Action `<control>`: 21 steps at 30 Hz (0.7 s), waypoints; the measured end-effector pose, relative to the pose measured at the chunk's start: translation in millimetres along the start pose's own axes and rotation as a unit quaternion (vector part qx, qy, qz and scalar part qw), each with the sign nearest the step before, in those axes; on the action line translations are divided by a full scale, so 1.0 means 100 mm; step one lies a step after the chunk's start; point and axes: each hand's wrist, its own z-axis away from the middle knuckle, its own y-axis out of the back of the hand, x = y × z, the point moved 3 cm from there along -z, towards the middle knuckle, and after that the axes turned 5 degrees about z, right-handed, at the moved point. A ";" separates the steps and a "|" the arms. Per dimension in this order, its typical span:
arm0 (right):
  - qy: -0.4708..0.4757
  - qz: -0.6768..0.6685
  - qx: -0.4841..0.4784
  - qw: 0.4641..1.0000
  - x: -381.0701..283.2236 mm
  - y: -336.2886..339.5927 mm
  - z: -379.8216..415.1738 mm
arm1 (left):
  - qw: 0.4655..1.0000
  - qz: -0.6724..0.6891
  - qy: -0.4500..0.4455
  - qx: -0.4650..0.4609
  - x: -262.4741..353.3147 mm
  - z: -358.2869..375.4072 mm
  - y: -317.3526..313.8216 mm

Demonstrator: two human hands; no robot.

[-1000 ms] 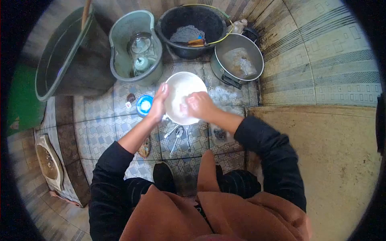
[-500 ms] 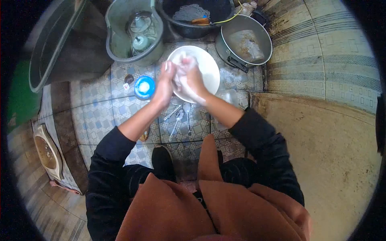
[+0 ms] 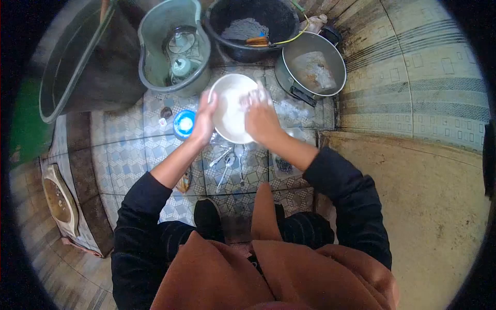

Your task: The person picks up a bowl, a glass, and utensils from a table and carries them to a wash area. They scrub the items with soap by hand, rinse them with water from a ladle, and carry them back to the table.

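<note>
**Operator:** Head view, looking down. I see a white plate (image 3: 232,111) held tilted above the tiled floor (image 3: 129,155). I use the plate as the reference for all positions.

**Monitor:** Report the left hand.

**Operator:** The left hand (image 3: 204,120) grips the plate's left rim. Its fingers curl around the edge; the thumb lies on the upper face. It has hold of the plate.

**Monitor:** Report the right hand.

**Operator:** The right hand (image 3: 261,118) presses flat on the plate's right half, fingers spread and extended toward the far rim. Suds cover the fingertips. I cannot tell whether it holds a sponge or cloth beneath the palm.

**Monitor:** List surrounding items.

**Operator:** A blue round container (image 3: 184,124) sits just left of the plate, beside the left hand. Spoons (image 3: 230,164) lie on the floor directly below the plate, toward the person. A green bucket (image 3: 173,49) with glassware inside stands beyond the plate, to its upper left. A black basin (image 3: 248,26) stands directly beyond the plate. A metal pot (image 3: 310,64) stands beyond the plate, to its upper right, close to the rim.
</note>
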 end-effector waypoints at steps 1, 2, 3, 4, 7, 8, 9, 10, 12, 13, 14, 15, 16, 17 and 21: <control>0.000 0.001 0.002 1.000 -0.07 0.07 0.07 | 1.000 0.000 -0.002 -0.001 -0.01 -0.01 0.01; -0.002 -0.075 -0.110 0.991 -0.15 0.07 0.13 | 0.999 -0.008 -0.038 0.011 0.00 -0.01 0.02; -0.006 -0.150 -0.219 0.964 -0.20 0.05 0.18 | 0.997 -0.015 -0.073 0.022 0.01 -0.01 0.02; 0.003 -0.183 -0.172 0.968 -0.21 0.09 0.19 | 0.990 -0.104 -0.097 0.015 0.03 0.01 0.02; 0.004 -0.053 -0.251 0.967 0.10 -0.07 0.06 | 1.000 -0.009 -0.012 0.012 0.06 0.04 -0.01; 0.096 -0.081 -0.028 0.992 0.21 0.00 0.06 | 1.000 -0.009 -0.013 0.011 0.09 0.04 -0.04; 0.096 -0.080 -0.027 0.992 0.21 0.02 0.05 | 0.999 -0.013 -0.023 0.019 0.13 0.04 -0.06; 0.102 -0.068 0.004 0.992 0.18 0.07 0.05 | 0.999 -0.017 -0.029 0.029 0.14 0.06 -0.08; 0.109 -0.055 0.037 0.992 0.18 0.10 0.05 | 0.998 -0.021 -0.037 0.039 0.15 0.08 -0.07; 0.115 -0.075 0.013 0.991 0.19 0.06 0.06 | 0.998 -0.032 -0.039 0.036 0.14 0.10 -0.05; 0.120 -0.094 -0.010 0.988 0.21 0.02 0.05 | 0.998 -0.043 -0.042 0.032 0.14 0.10 -0.04; 0.119 -0.093 -0.009 0.988 0.24 0.05 0.02 | 0.998 -0.043 -0.042 0.031 0.17 0.09 -0.06; 0.108 -0.068 0.019 0.992 0.27 0.09 -0.02 | 0.999 -0.013 -0.027 0.032 0.21 0.10 -0.08; 0.099 -0.044 0.047 0.993 0.29 0.12 -0.04 | 0.999 0.017 -0.011 0.035 0.23 0.11 -0.09; 0.116 -0.135 -0.071 0.982 0.19 0.06 0.17 | 0.997 -0.046 -0.052 -0.013 0.20 0.12 -0.04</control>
